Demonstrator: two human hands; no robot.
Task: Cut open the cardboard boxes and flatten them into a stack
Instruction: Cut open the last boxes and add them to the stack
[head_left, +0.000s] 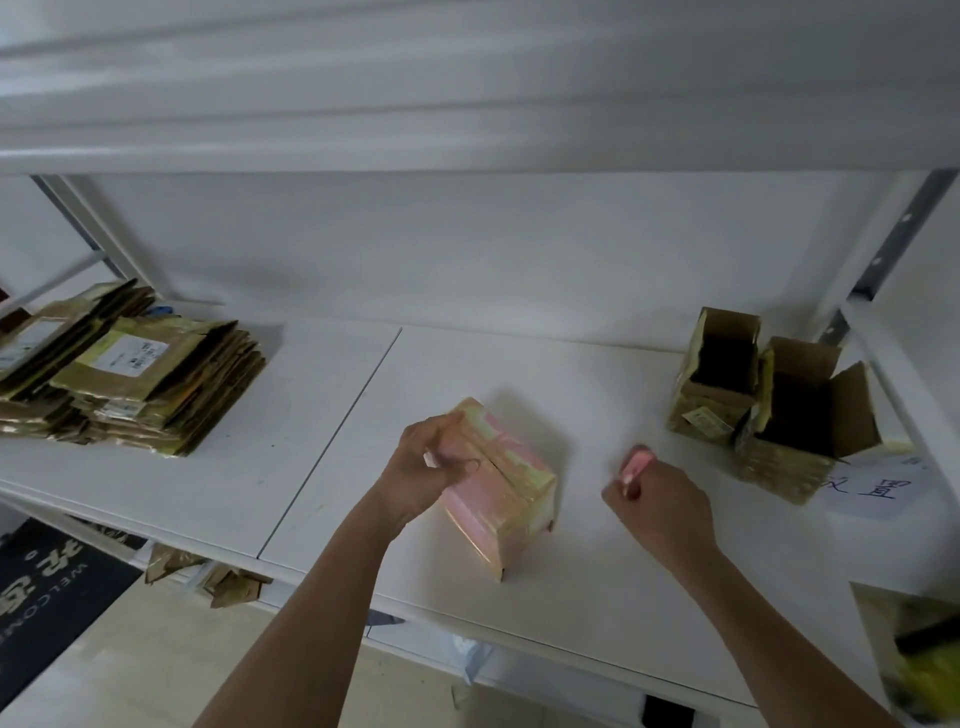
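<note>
A closed, tape-wrapped cardboard box (506, 480) with a pinkish sheen lies on the white shelf (322, 415) in the middle. My left hand (426, 465) grips the box's upper left end, fingers curled over its top seam. My right hand (662, 506) is to the right of the box, apart from it, and holds a small pink cutter (635, 462) that points up and away. A stack of flattened boxes (130, 374) sits at the far left of the shelf. Two opened boxes (769, 395) stand upright at the right.
A white paper with handwriting (878, 488) lies under the opened boxes at the right. Shelf uprights (883, 249) rise at the right and left rear. Cardboard scraps (208, 577) lie below the shelf, beside a dark welcome mat (47, 587).
</note>
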